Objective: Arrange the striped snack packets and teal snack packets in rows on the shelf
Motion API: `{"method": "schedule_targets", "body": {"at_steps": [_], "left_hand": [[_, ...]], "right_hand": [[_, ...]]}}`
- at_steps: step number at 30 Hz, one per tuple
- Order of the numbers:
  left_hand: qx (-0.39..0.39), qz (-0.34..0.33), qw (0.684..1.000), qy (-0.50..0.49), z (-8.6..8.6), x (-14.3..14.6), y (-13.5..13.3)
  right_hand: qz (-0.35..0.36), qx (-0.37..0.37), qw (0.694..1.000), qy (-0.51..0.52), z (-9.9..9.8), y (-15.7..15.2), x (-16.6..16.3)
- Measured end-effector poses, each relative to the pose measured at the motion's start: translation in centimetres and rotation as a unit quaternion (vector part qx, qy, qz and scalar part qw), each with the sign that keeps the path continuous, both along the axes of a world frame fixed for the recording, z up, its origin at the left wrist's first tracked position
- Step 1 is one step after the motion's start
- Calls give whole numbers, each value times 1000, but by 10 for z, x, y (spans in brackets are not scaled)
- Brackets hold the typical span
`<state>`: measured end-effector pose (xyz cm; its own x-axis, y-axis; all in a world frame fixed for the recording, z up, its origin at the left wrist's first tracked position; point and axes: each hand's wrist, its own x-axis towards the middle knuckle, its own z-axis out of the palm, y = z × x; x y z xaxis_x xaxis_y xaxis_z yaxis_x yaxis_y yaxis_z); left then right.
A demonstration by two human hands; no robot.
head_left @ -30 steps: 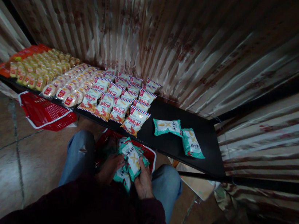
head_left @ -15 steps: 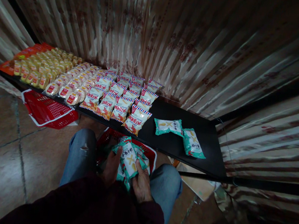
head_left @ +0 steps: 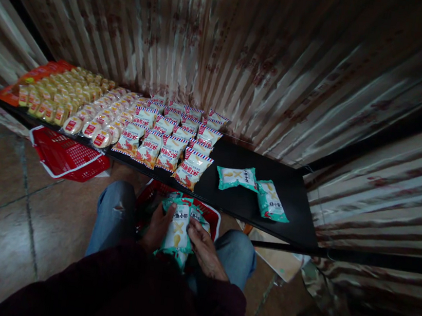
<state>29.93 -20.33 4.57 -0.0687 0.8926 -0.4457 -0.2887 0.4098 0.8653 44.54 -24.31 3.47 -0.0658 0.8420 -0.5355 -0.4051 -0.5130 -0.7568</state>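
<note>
Between my knees, my left hand (head_left: pixel 158 228) and my right hand (head_left: pixel 204 245) grip a teal-and-white snack bag (head_left: pixel 179 227) from its two sides, thumbs on its front. It stands nearly upright over the red basket (head_left: pixel 215 217), and more teal bags are partly hidden behind and under it. On the black shelf (head_left: pixel 224 201) ahead, a teal snack bag (head_left: pixel 237 177) lies crosswise, its corner touching a second teal bag (head_left: pixel 272 201) to its right.
Rows of striped-top snack bags (head_left: pixel 192 169) stand left of the teal ones. Further left are round wrapped snacks (head_left: pixel 101 138), yellow wrapped snacks (head_left: pixel 48 110) and orange packaging (head_left: pixel 37 78). Another red basket (head_left: pixel 67 152) sits under the shelf. Dark posts and pleated curtain surround it.
The snack bag in my hands has turned from slanted to nearly upright. My right hand has shifted its hold up along the bag's right edge. The shelf goods have stayed put.
</note>
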Motion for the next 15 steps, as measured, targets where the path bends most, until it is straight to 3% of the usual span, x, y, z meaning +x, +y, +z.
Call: {"method": "schedule_targets", "body": {"at_steps": [6,15], "left_hand": [[42,-97,994,31,-8,1,4],[90,-134,983,83,-7,5,4]], "right_hand": [[9,16,999,28,6,4,-8],[-69,18,997,1,13,9,-13]]}}
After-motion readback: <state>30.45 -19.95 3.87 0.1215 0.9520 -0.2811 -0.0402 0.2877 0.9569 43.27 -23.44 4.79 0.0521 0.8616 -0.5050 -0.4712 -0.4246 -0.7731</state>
